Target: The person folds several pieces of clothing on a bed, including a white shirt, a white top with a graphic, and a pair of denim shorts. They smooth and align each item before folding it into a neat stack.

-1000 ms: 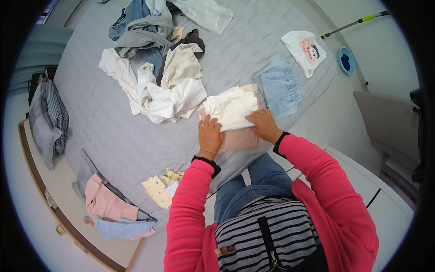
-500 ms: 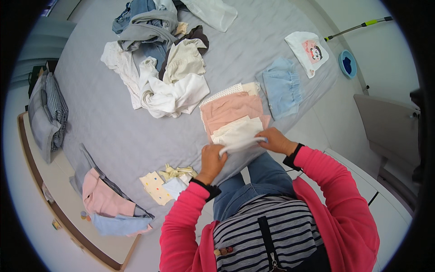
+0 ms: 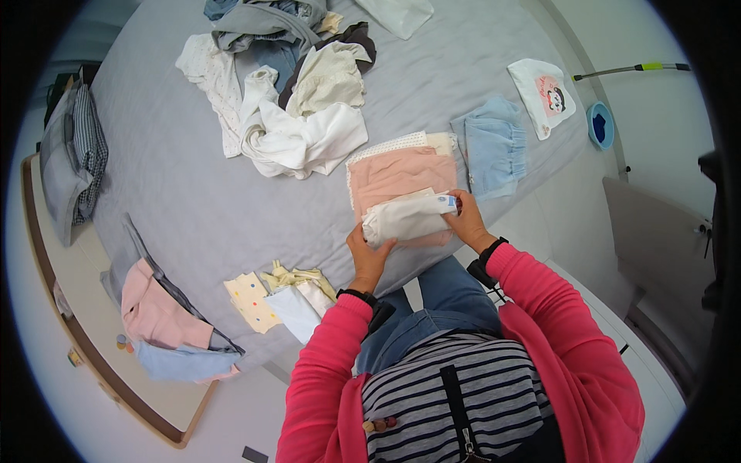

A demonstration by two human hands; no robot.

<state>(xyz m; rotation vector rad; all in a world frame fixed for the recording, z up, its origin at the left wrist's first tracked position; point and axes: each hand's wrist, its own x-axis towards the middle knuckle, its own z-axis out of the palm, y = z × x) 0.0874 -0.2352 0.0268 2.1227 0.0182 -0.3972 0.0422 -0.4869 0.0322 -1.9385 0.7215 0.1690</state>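
Over pink cloth: white garment, folded narrow, blue-patched.

- The jacket is bright pink, open in front, with long sleeves.
- Under it, the shirt is grey with dark stripes.
- A black strip runs down the shirt, near a metallic zip puller.
- Small brown and reddish beads are at one side.
- The jeans are blue.
- Both wrists wear black bands.

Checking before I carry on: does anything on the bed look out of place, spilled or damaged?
Nothing looks spilled or damaged. The clothes heap at upper left stands out: tangled and rumpled, unlike the flat pink cloth beneath the white cloth in the left hand and right hand.
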